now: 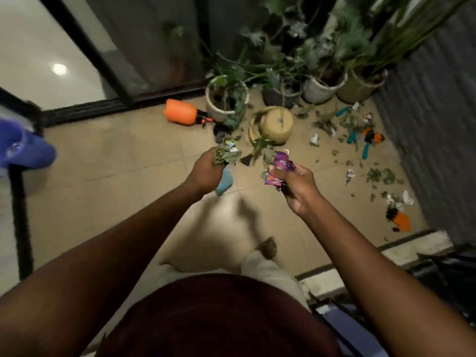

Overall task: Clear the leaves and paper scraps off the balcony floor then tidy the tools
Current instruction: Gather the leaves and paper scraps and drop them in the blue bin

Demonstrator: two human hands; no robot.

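My left hand [206,171] grips a bunch of green leaves and paper scraps [226,152] above the tiled balcony floor [116,161]. My right hand [298,186] holds purple wrappers [283,163] together with a leafy stem [261,146]. Loose leaves [378,175] and white paper scraps [314,139] lie scattered over the floor at the right. Teal-handled garden tools [359,140] lie among them near the wall. An orange and black glove [400,219] lies at the right edge, and another orange and black item [374,136] sits by the tools.
An orange spray bottle [180,112] lies on its side near the glass door. Several potted plants [226,99] line the far end, with a tan pot [277,123] tipped over in front. A blue bucket [23,148] stands at the left. A grey wall [432,140] bounds the right side.
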